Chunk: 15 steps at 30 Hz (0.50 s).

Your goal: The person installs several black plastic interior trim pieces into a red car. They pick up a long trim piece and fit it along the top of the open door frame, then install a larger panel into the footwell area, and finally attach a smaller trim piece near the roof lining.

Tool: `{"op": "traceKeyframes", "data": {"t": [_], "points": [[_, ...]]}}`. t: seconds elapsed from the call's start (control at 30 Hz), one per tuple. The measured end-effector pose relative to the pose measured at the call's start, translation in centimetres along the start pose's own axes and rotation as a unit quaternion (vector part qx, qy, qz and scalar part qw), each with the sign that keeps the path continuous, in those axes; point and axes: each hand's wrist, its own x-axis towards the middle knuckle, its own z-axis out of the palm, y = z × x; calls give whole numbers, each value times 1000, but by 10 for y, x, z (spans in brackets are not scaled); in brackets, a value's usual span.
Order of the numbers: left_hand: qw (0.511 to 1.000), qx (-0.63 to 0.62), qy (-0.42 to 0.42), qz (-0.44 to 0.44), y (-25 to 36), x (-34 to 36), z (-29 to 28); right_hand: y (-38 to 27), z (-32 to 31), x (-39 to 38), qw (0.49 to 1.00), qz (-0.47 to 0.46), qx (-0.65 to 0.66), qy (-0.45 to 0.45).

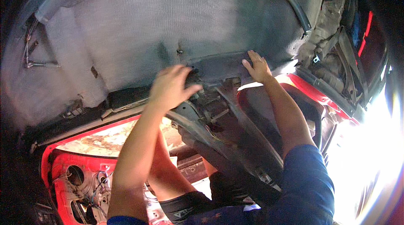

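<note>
Broad, dull-grey, fine-textured panel (168, 21) across the upper view

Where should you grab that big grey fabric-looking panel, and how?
Probably by the long lower edge of the wide, grey, fabric-textured panel, coming from below with both hands: its broad face offers little to grip, while that edge lies near the bare left hand and bare right hand.

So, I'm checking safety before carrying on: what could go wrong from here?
The right hand appears to rest against the large grey fabric-like panel; pressing hard might crease it. The left hand, blurred, is near dark mechanical parts and might get scraped. Thin exposed wires in the red metal door could snag a passing arm.
</note>
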Motion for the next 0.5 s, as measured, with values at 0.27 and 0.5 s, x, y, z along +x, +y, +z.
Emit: {"op": "traceKeyframes", "data": {"t": [0.27, 0.5], "points": [[993, 51, -102, -30, 61, 90, 75, 14, -9, 1, 1000, -13, 17, 1], [995, 82, -59, -22, 83, 92, 48, -40, -12, 3, 989, -122, 62, 59]]}}
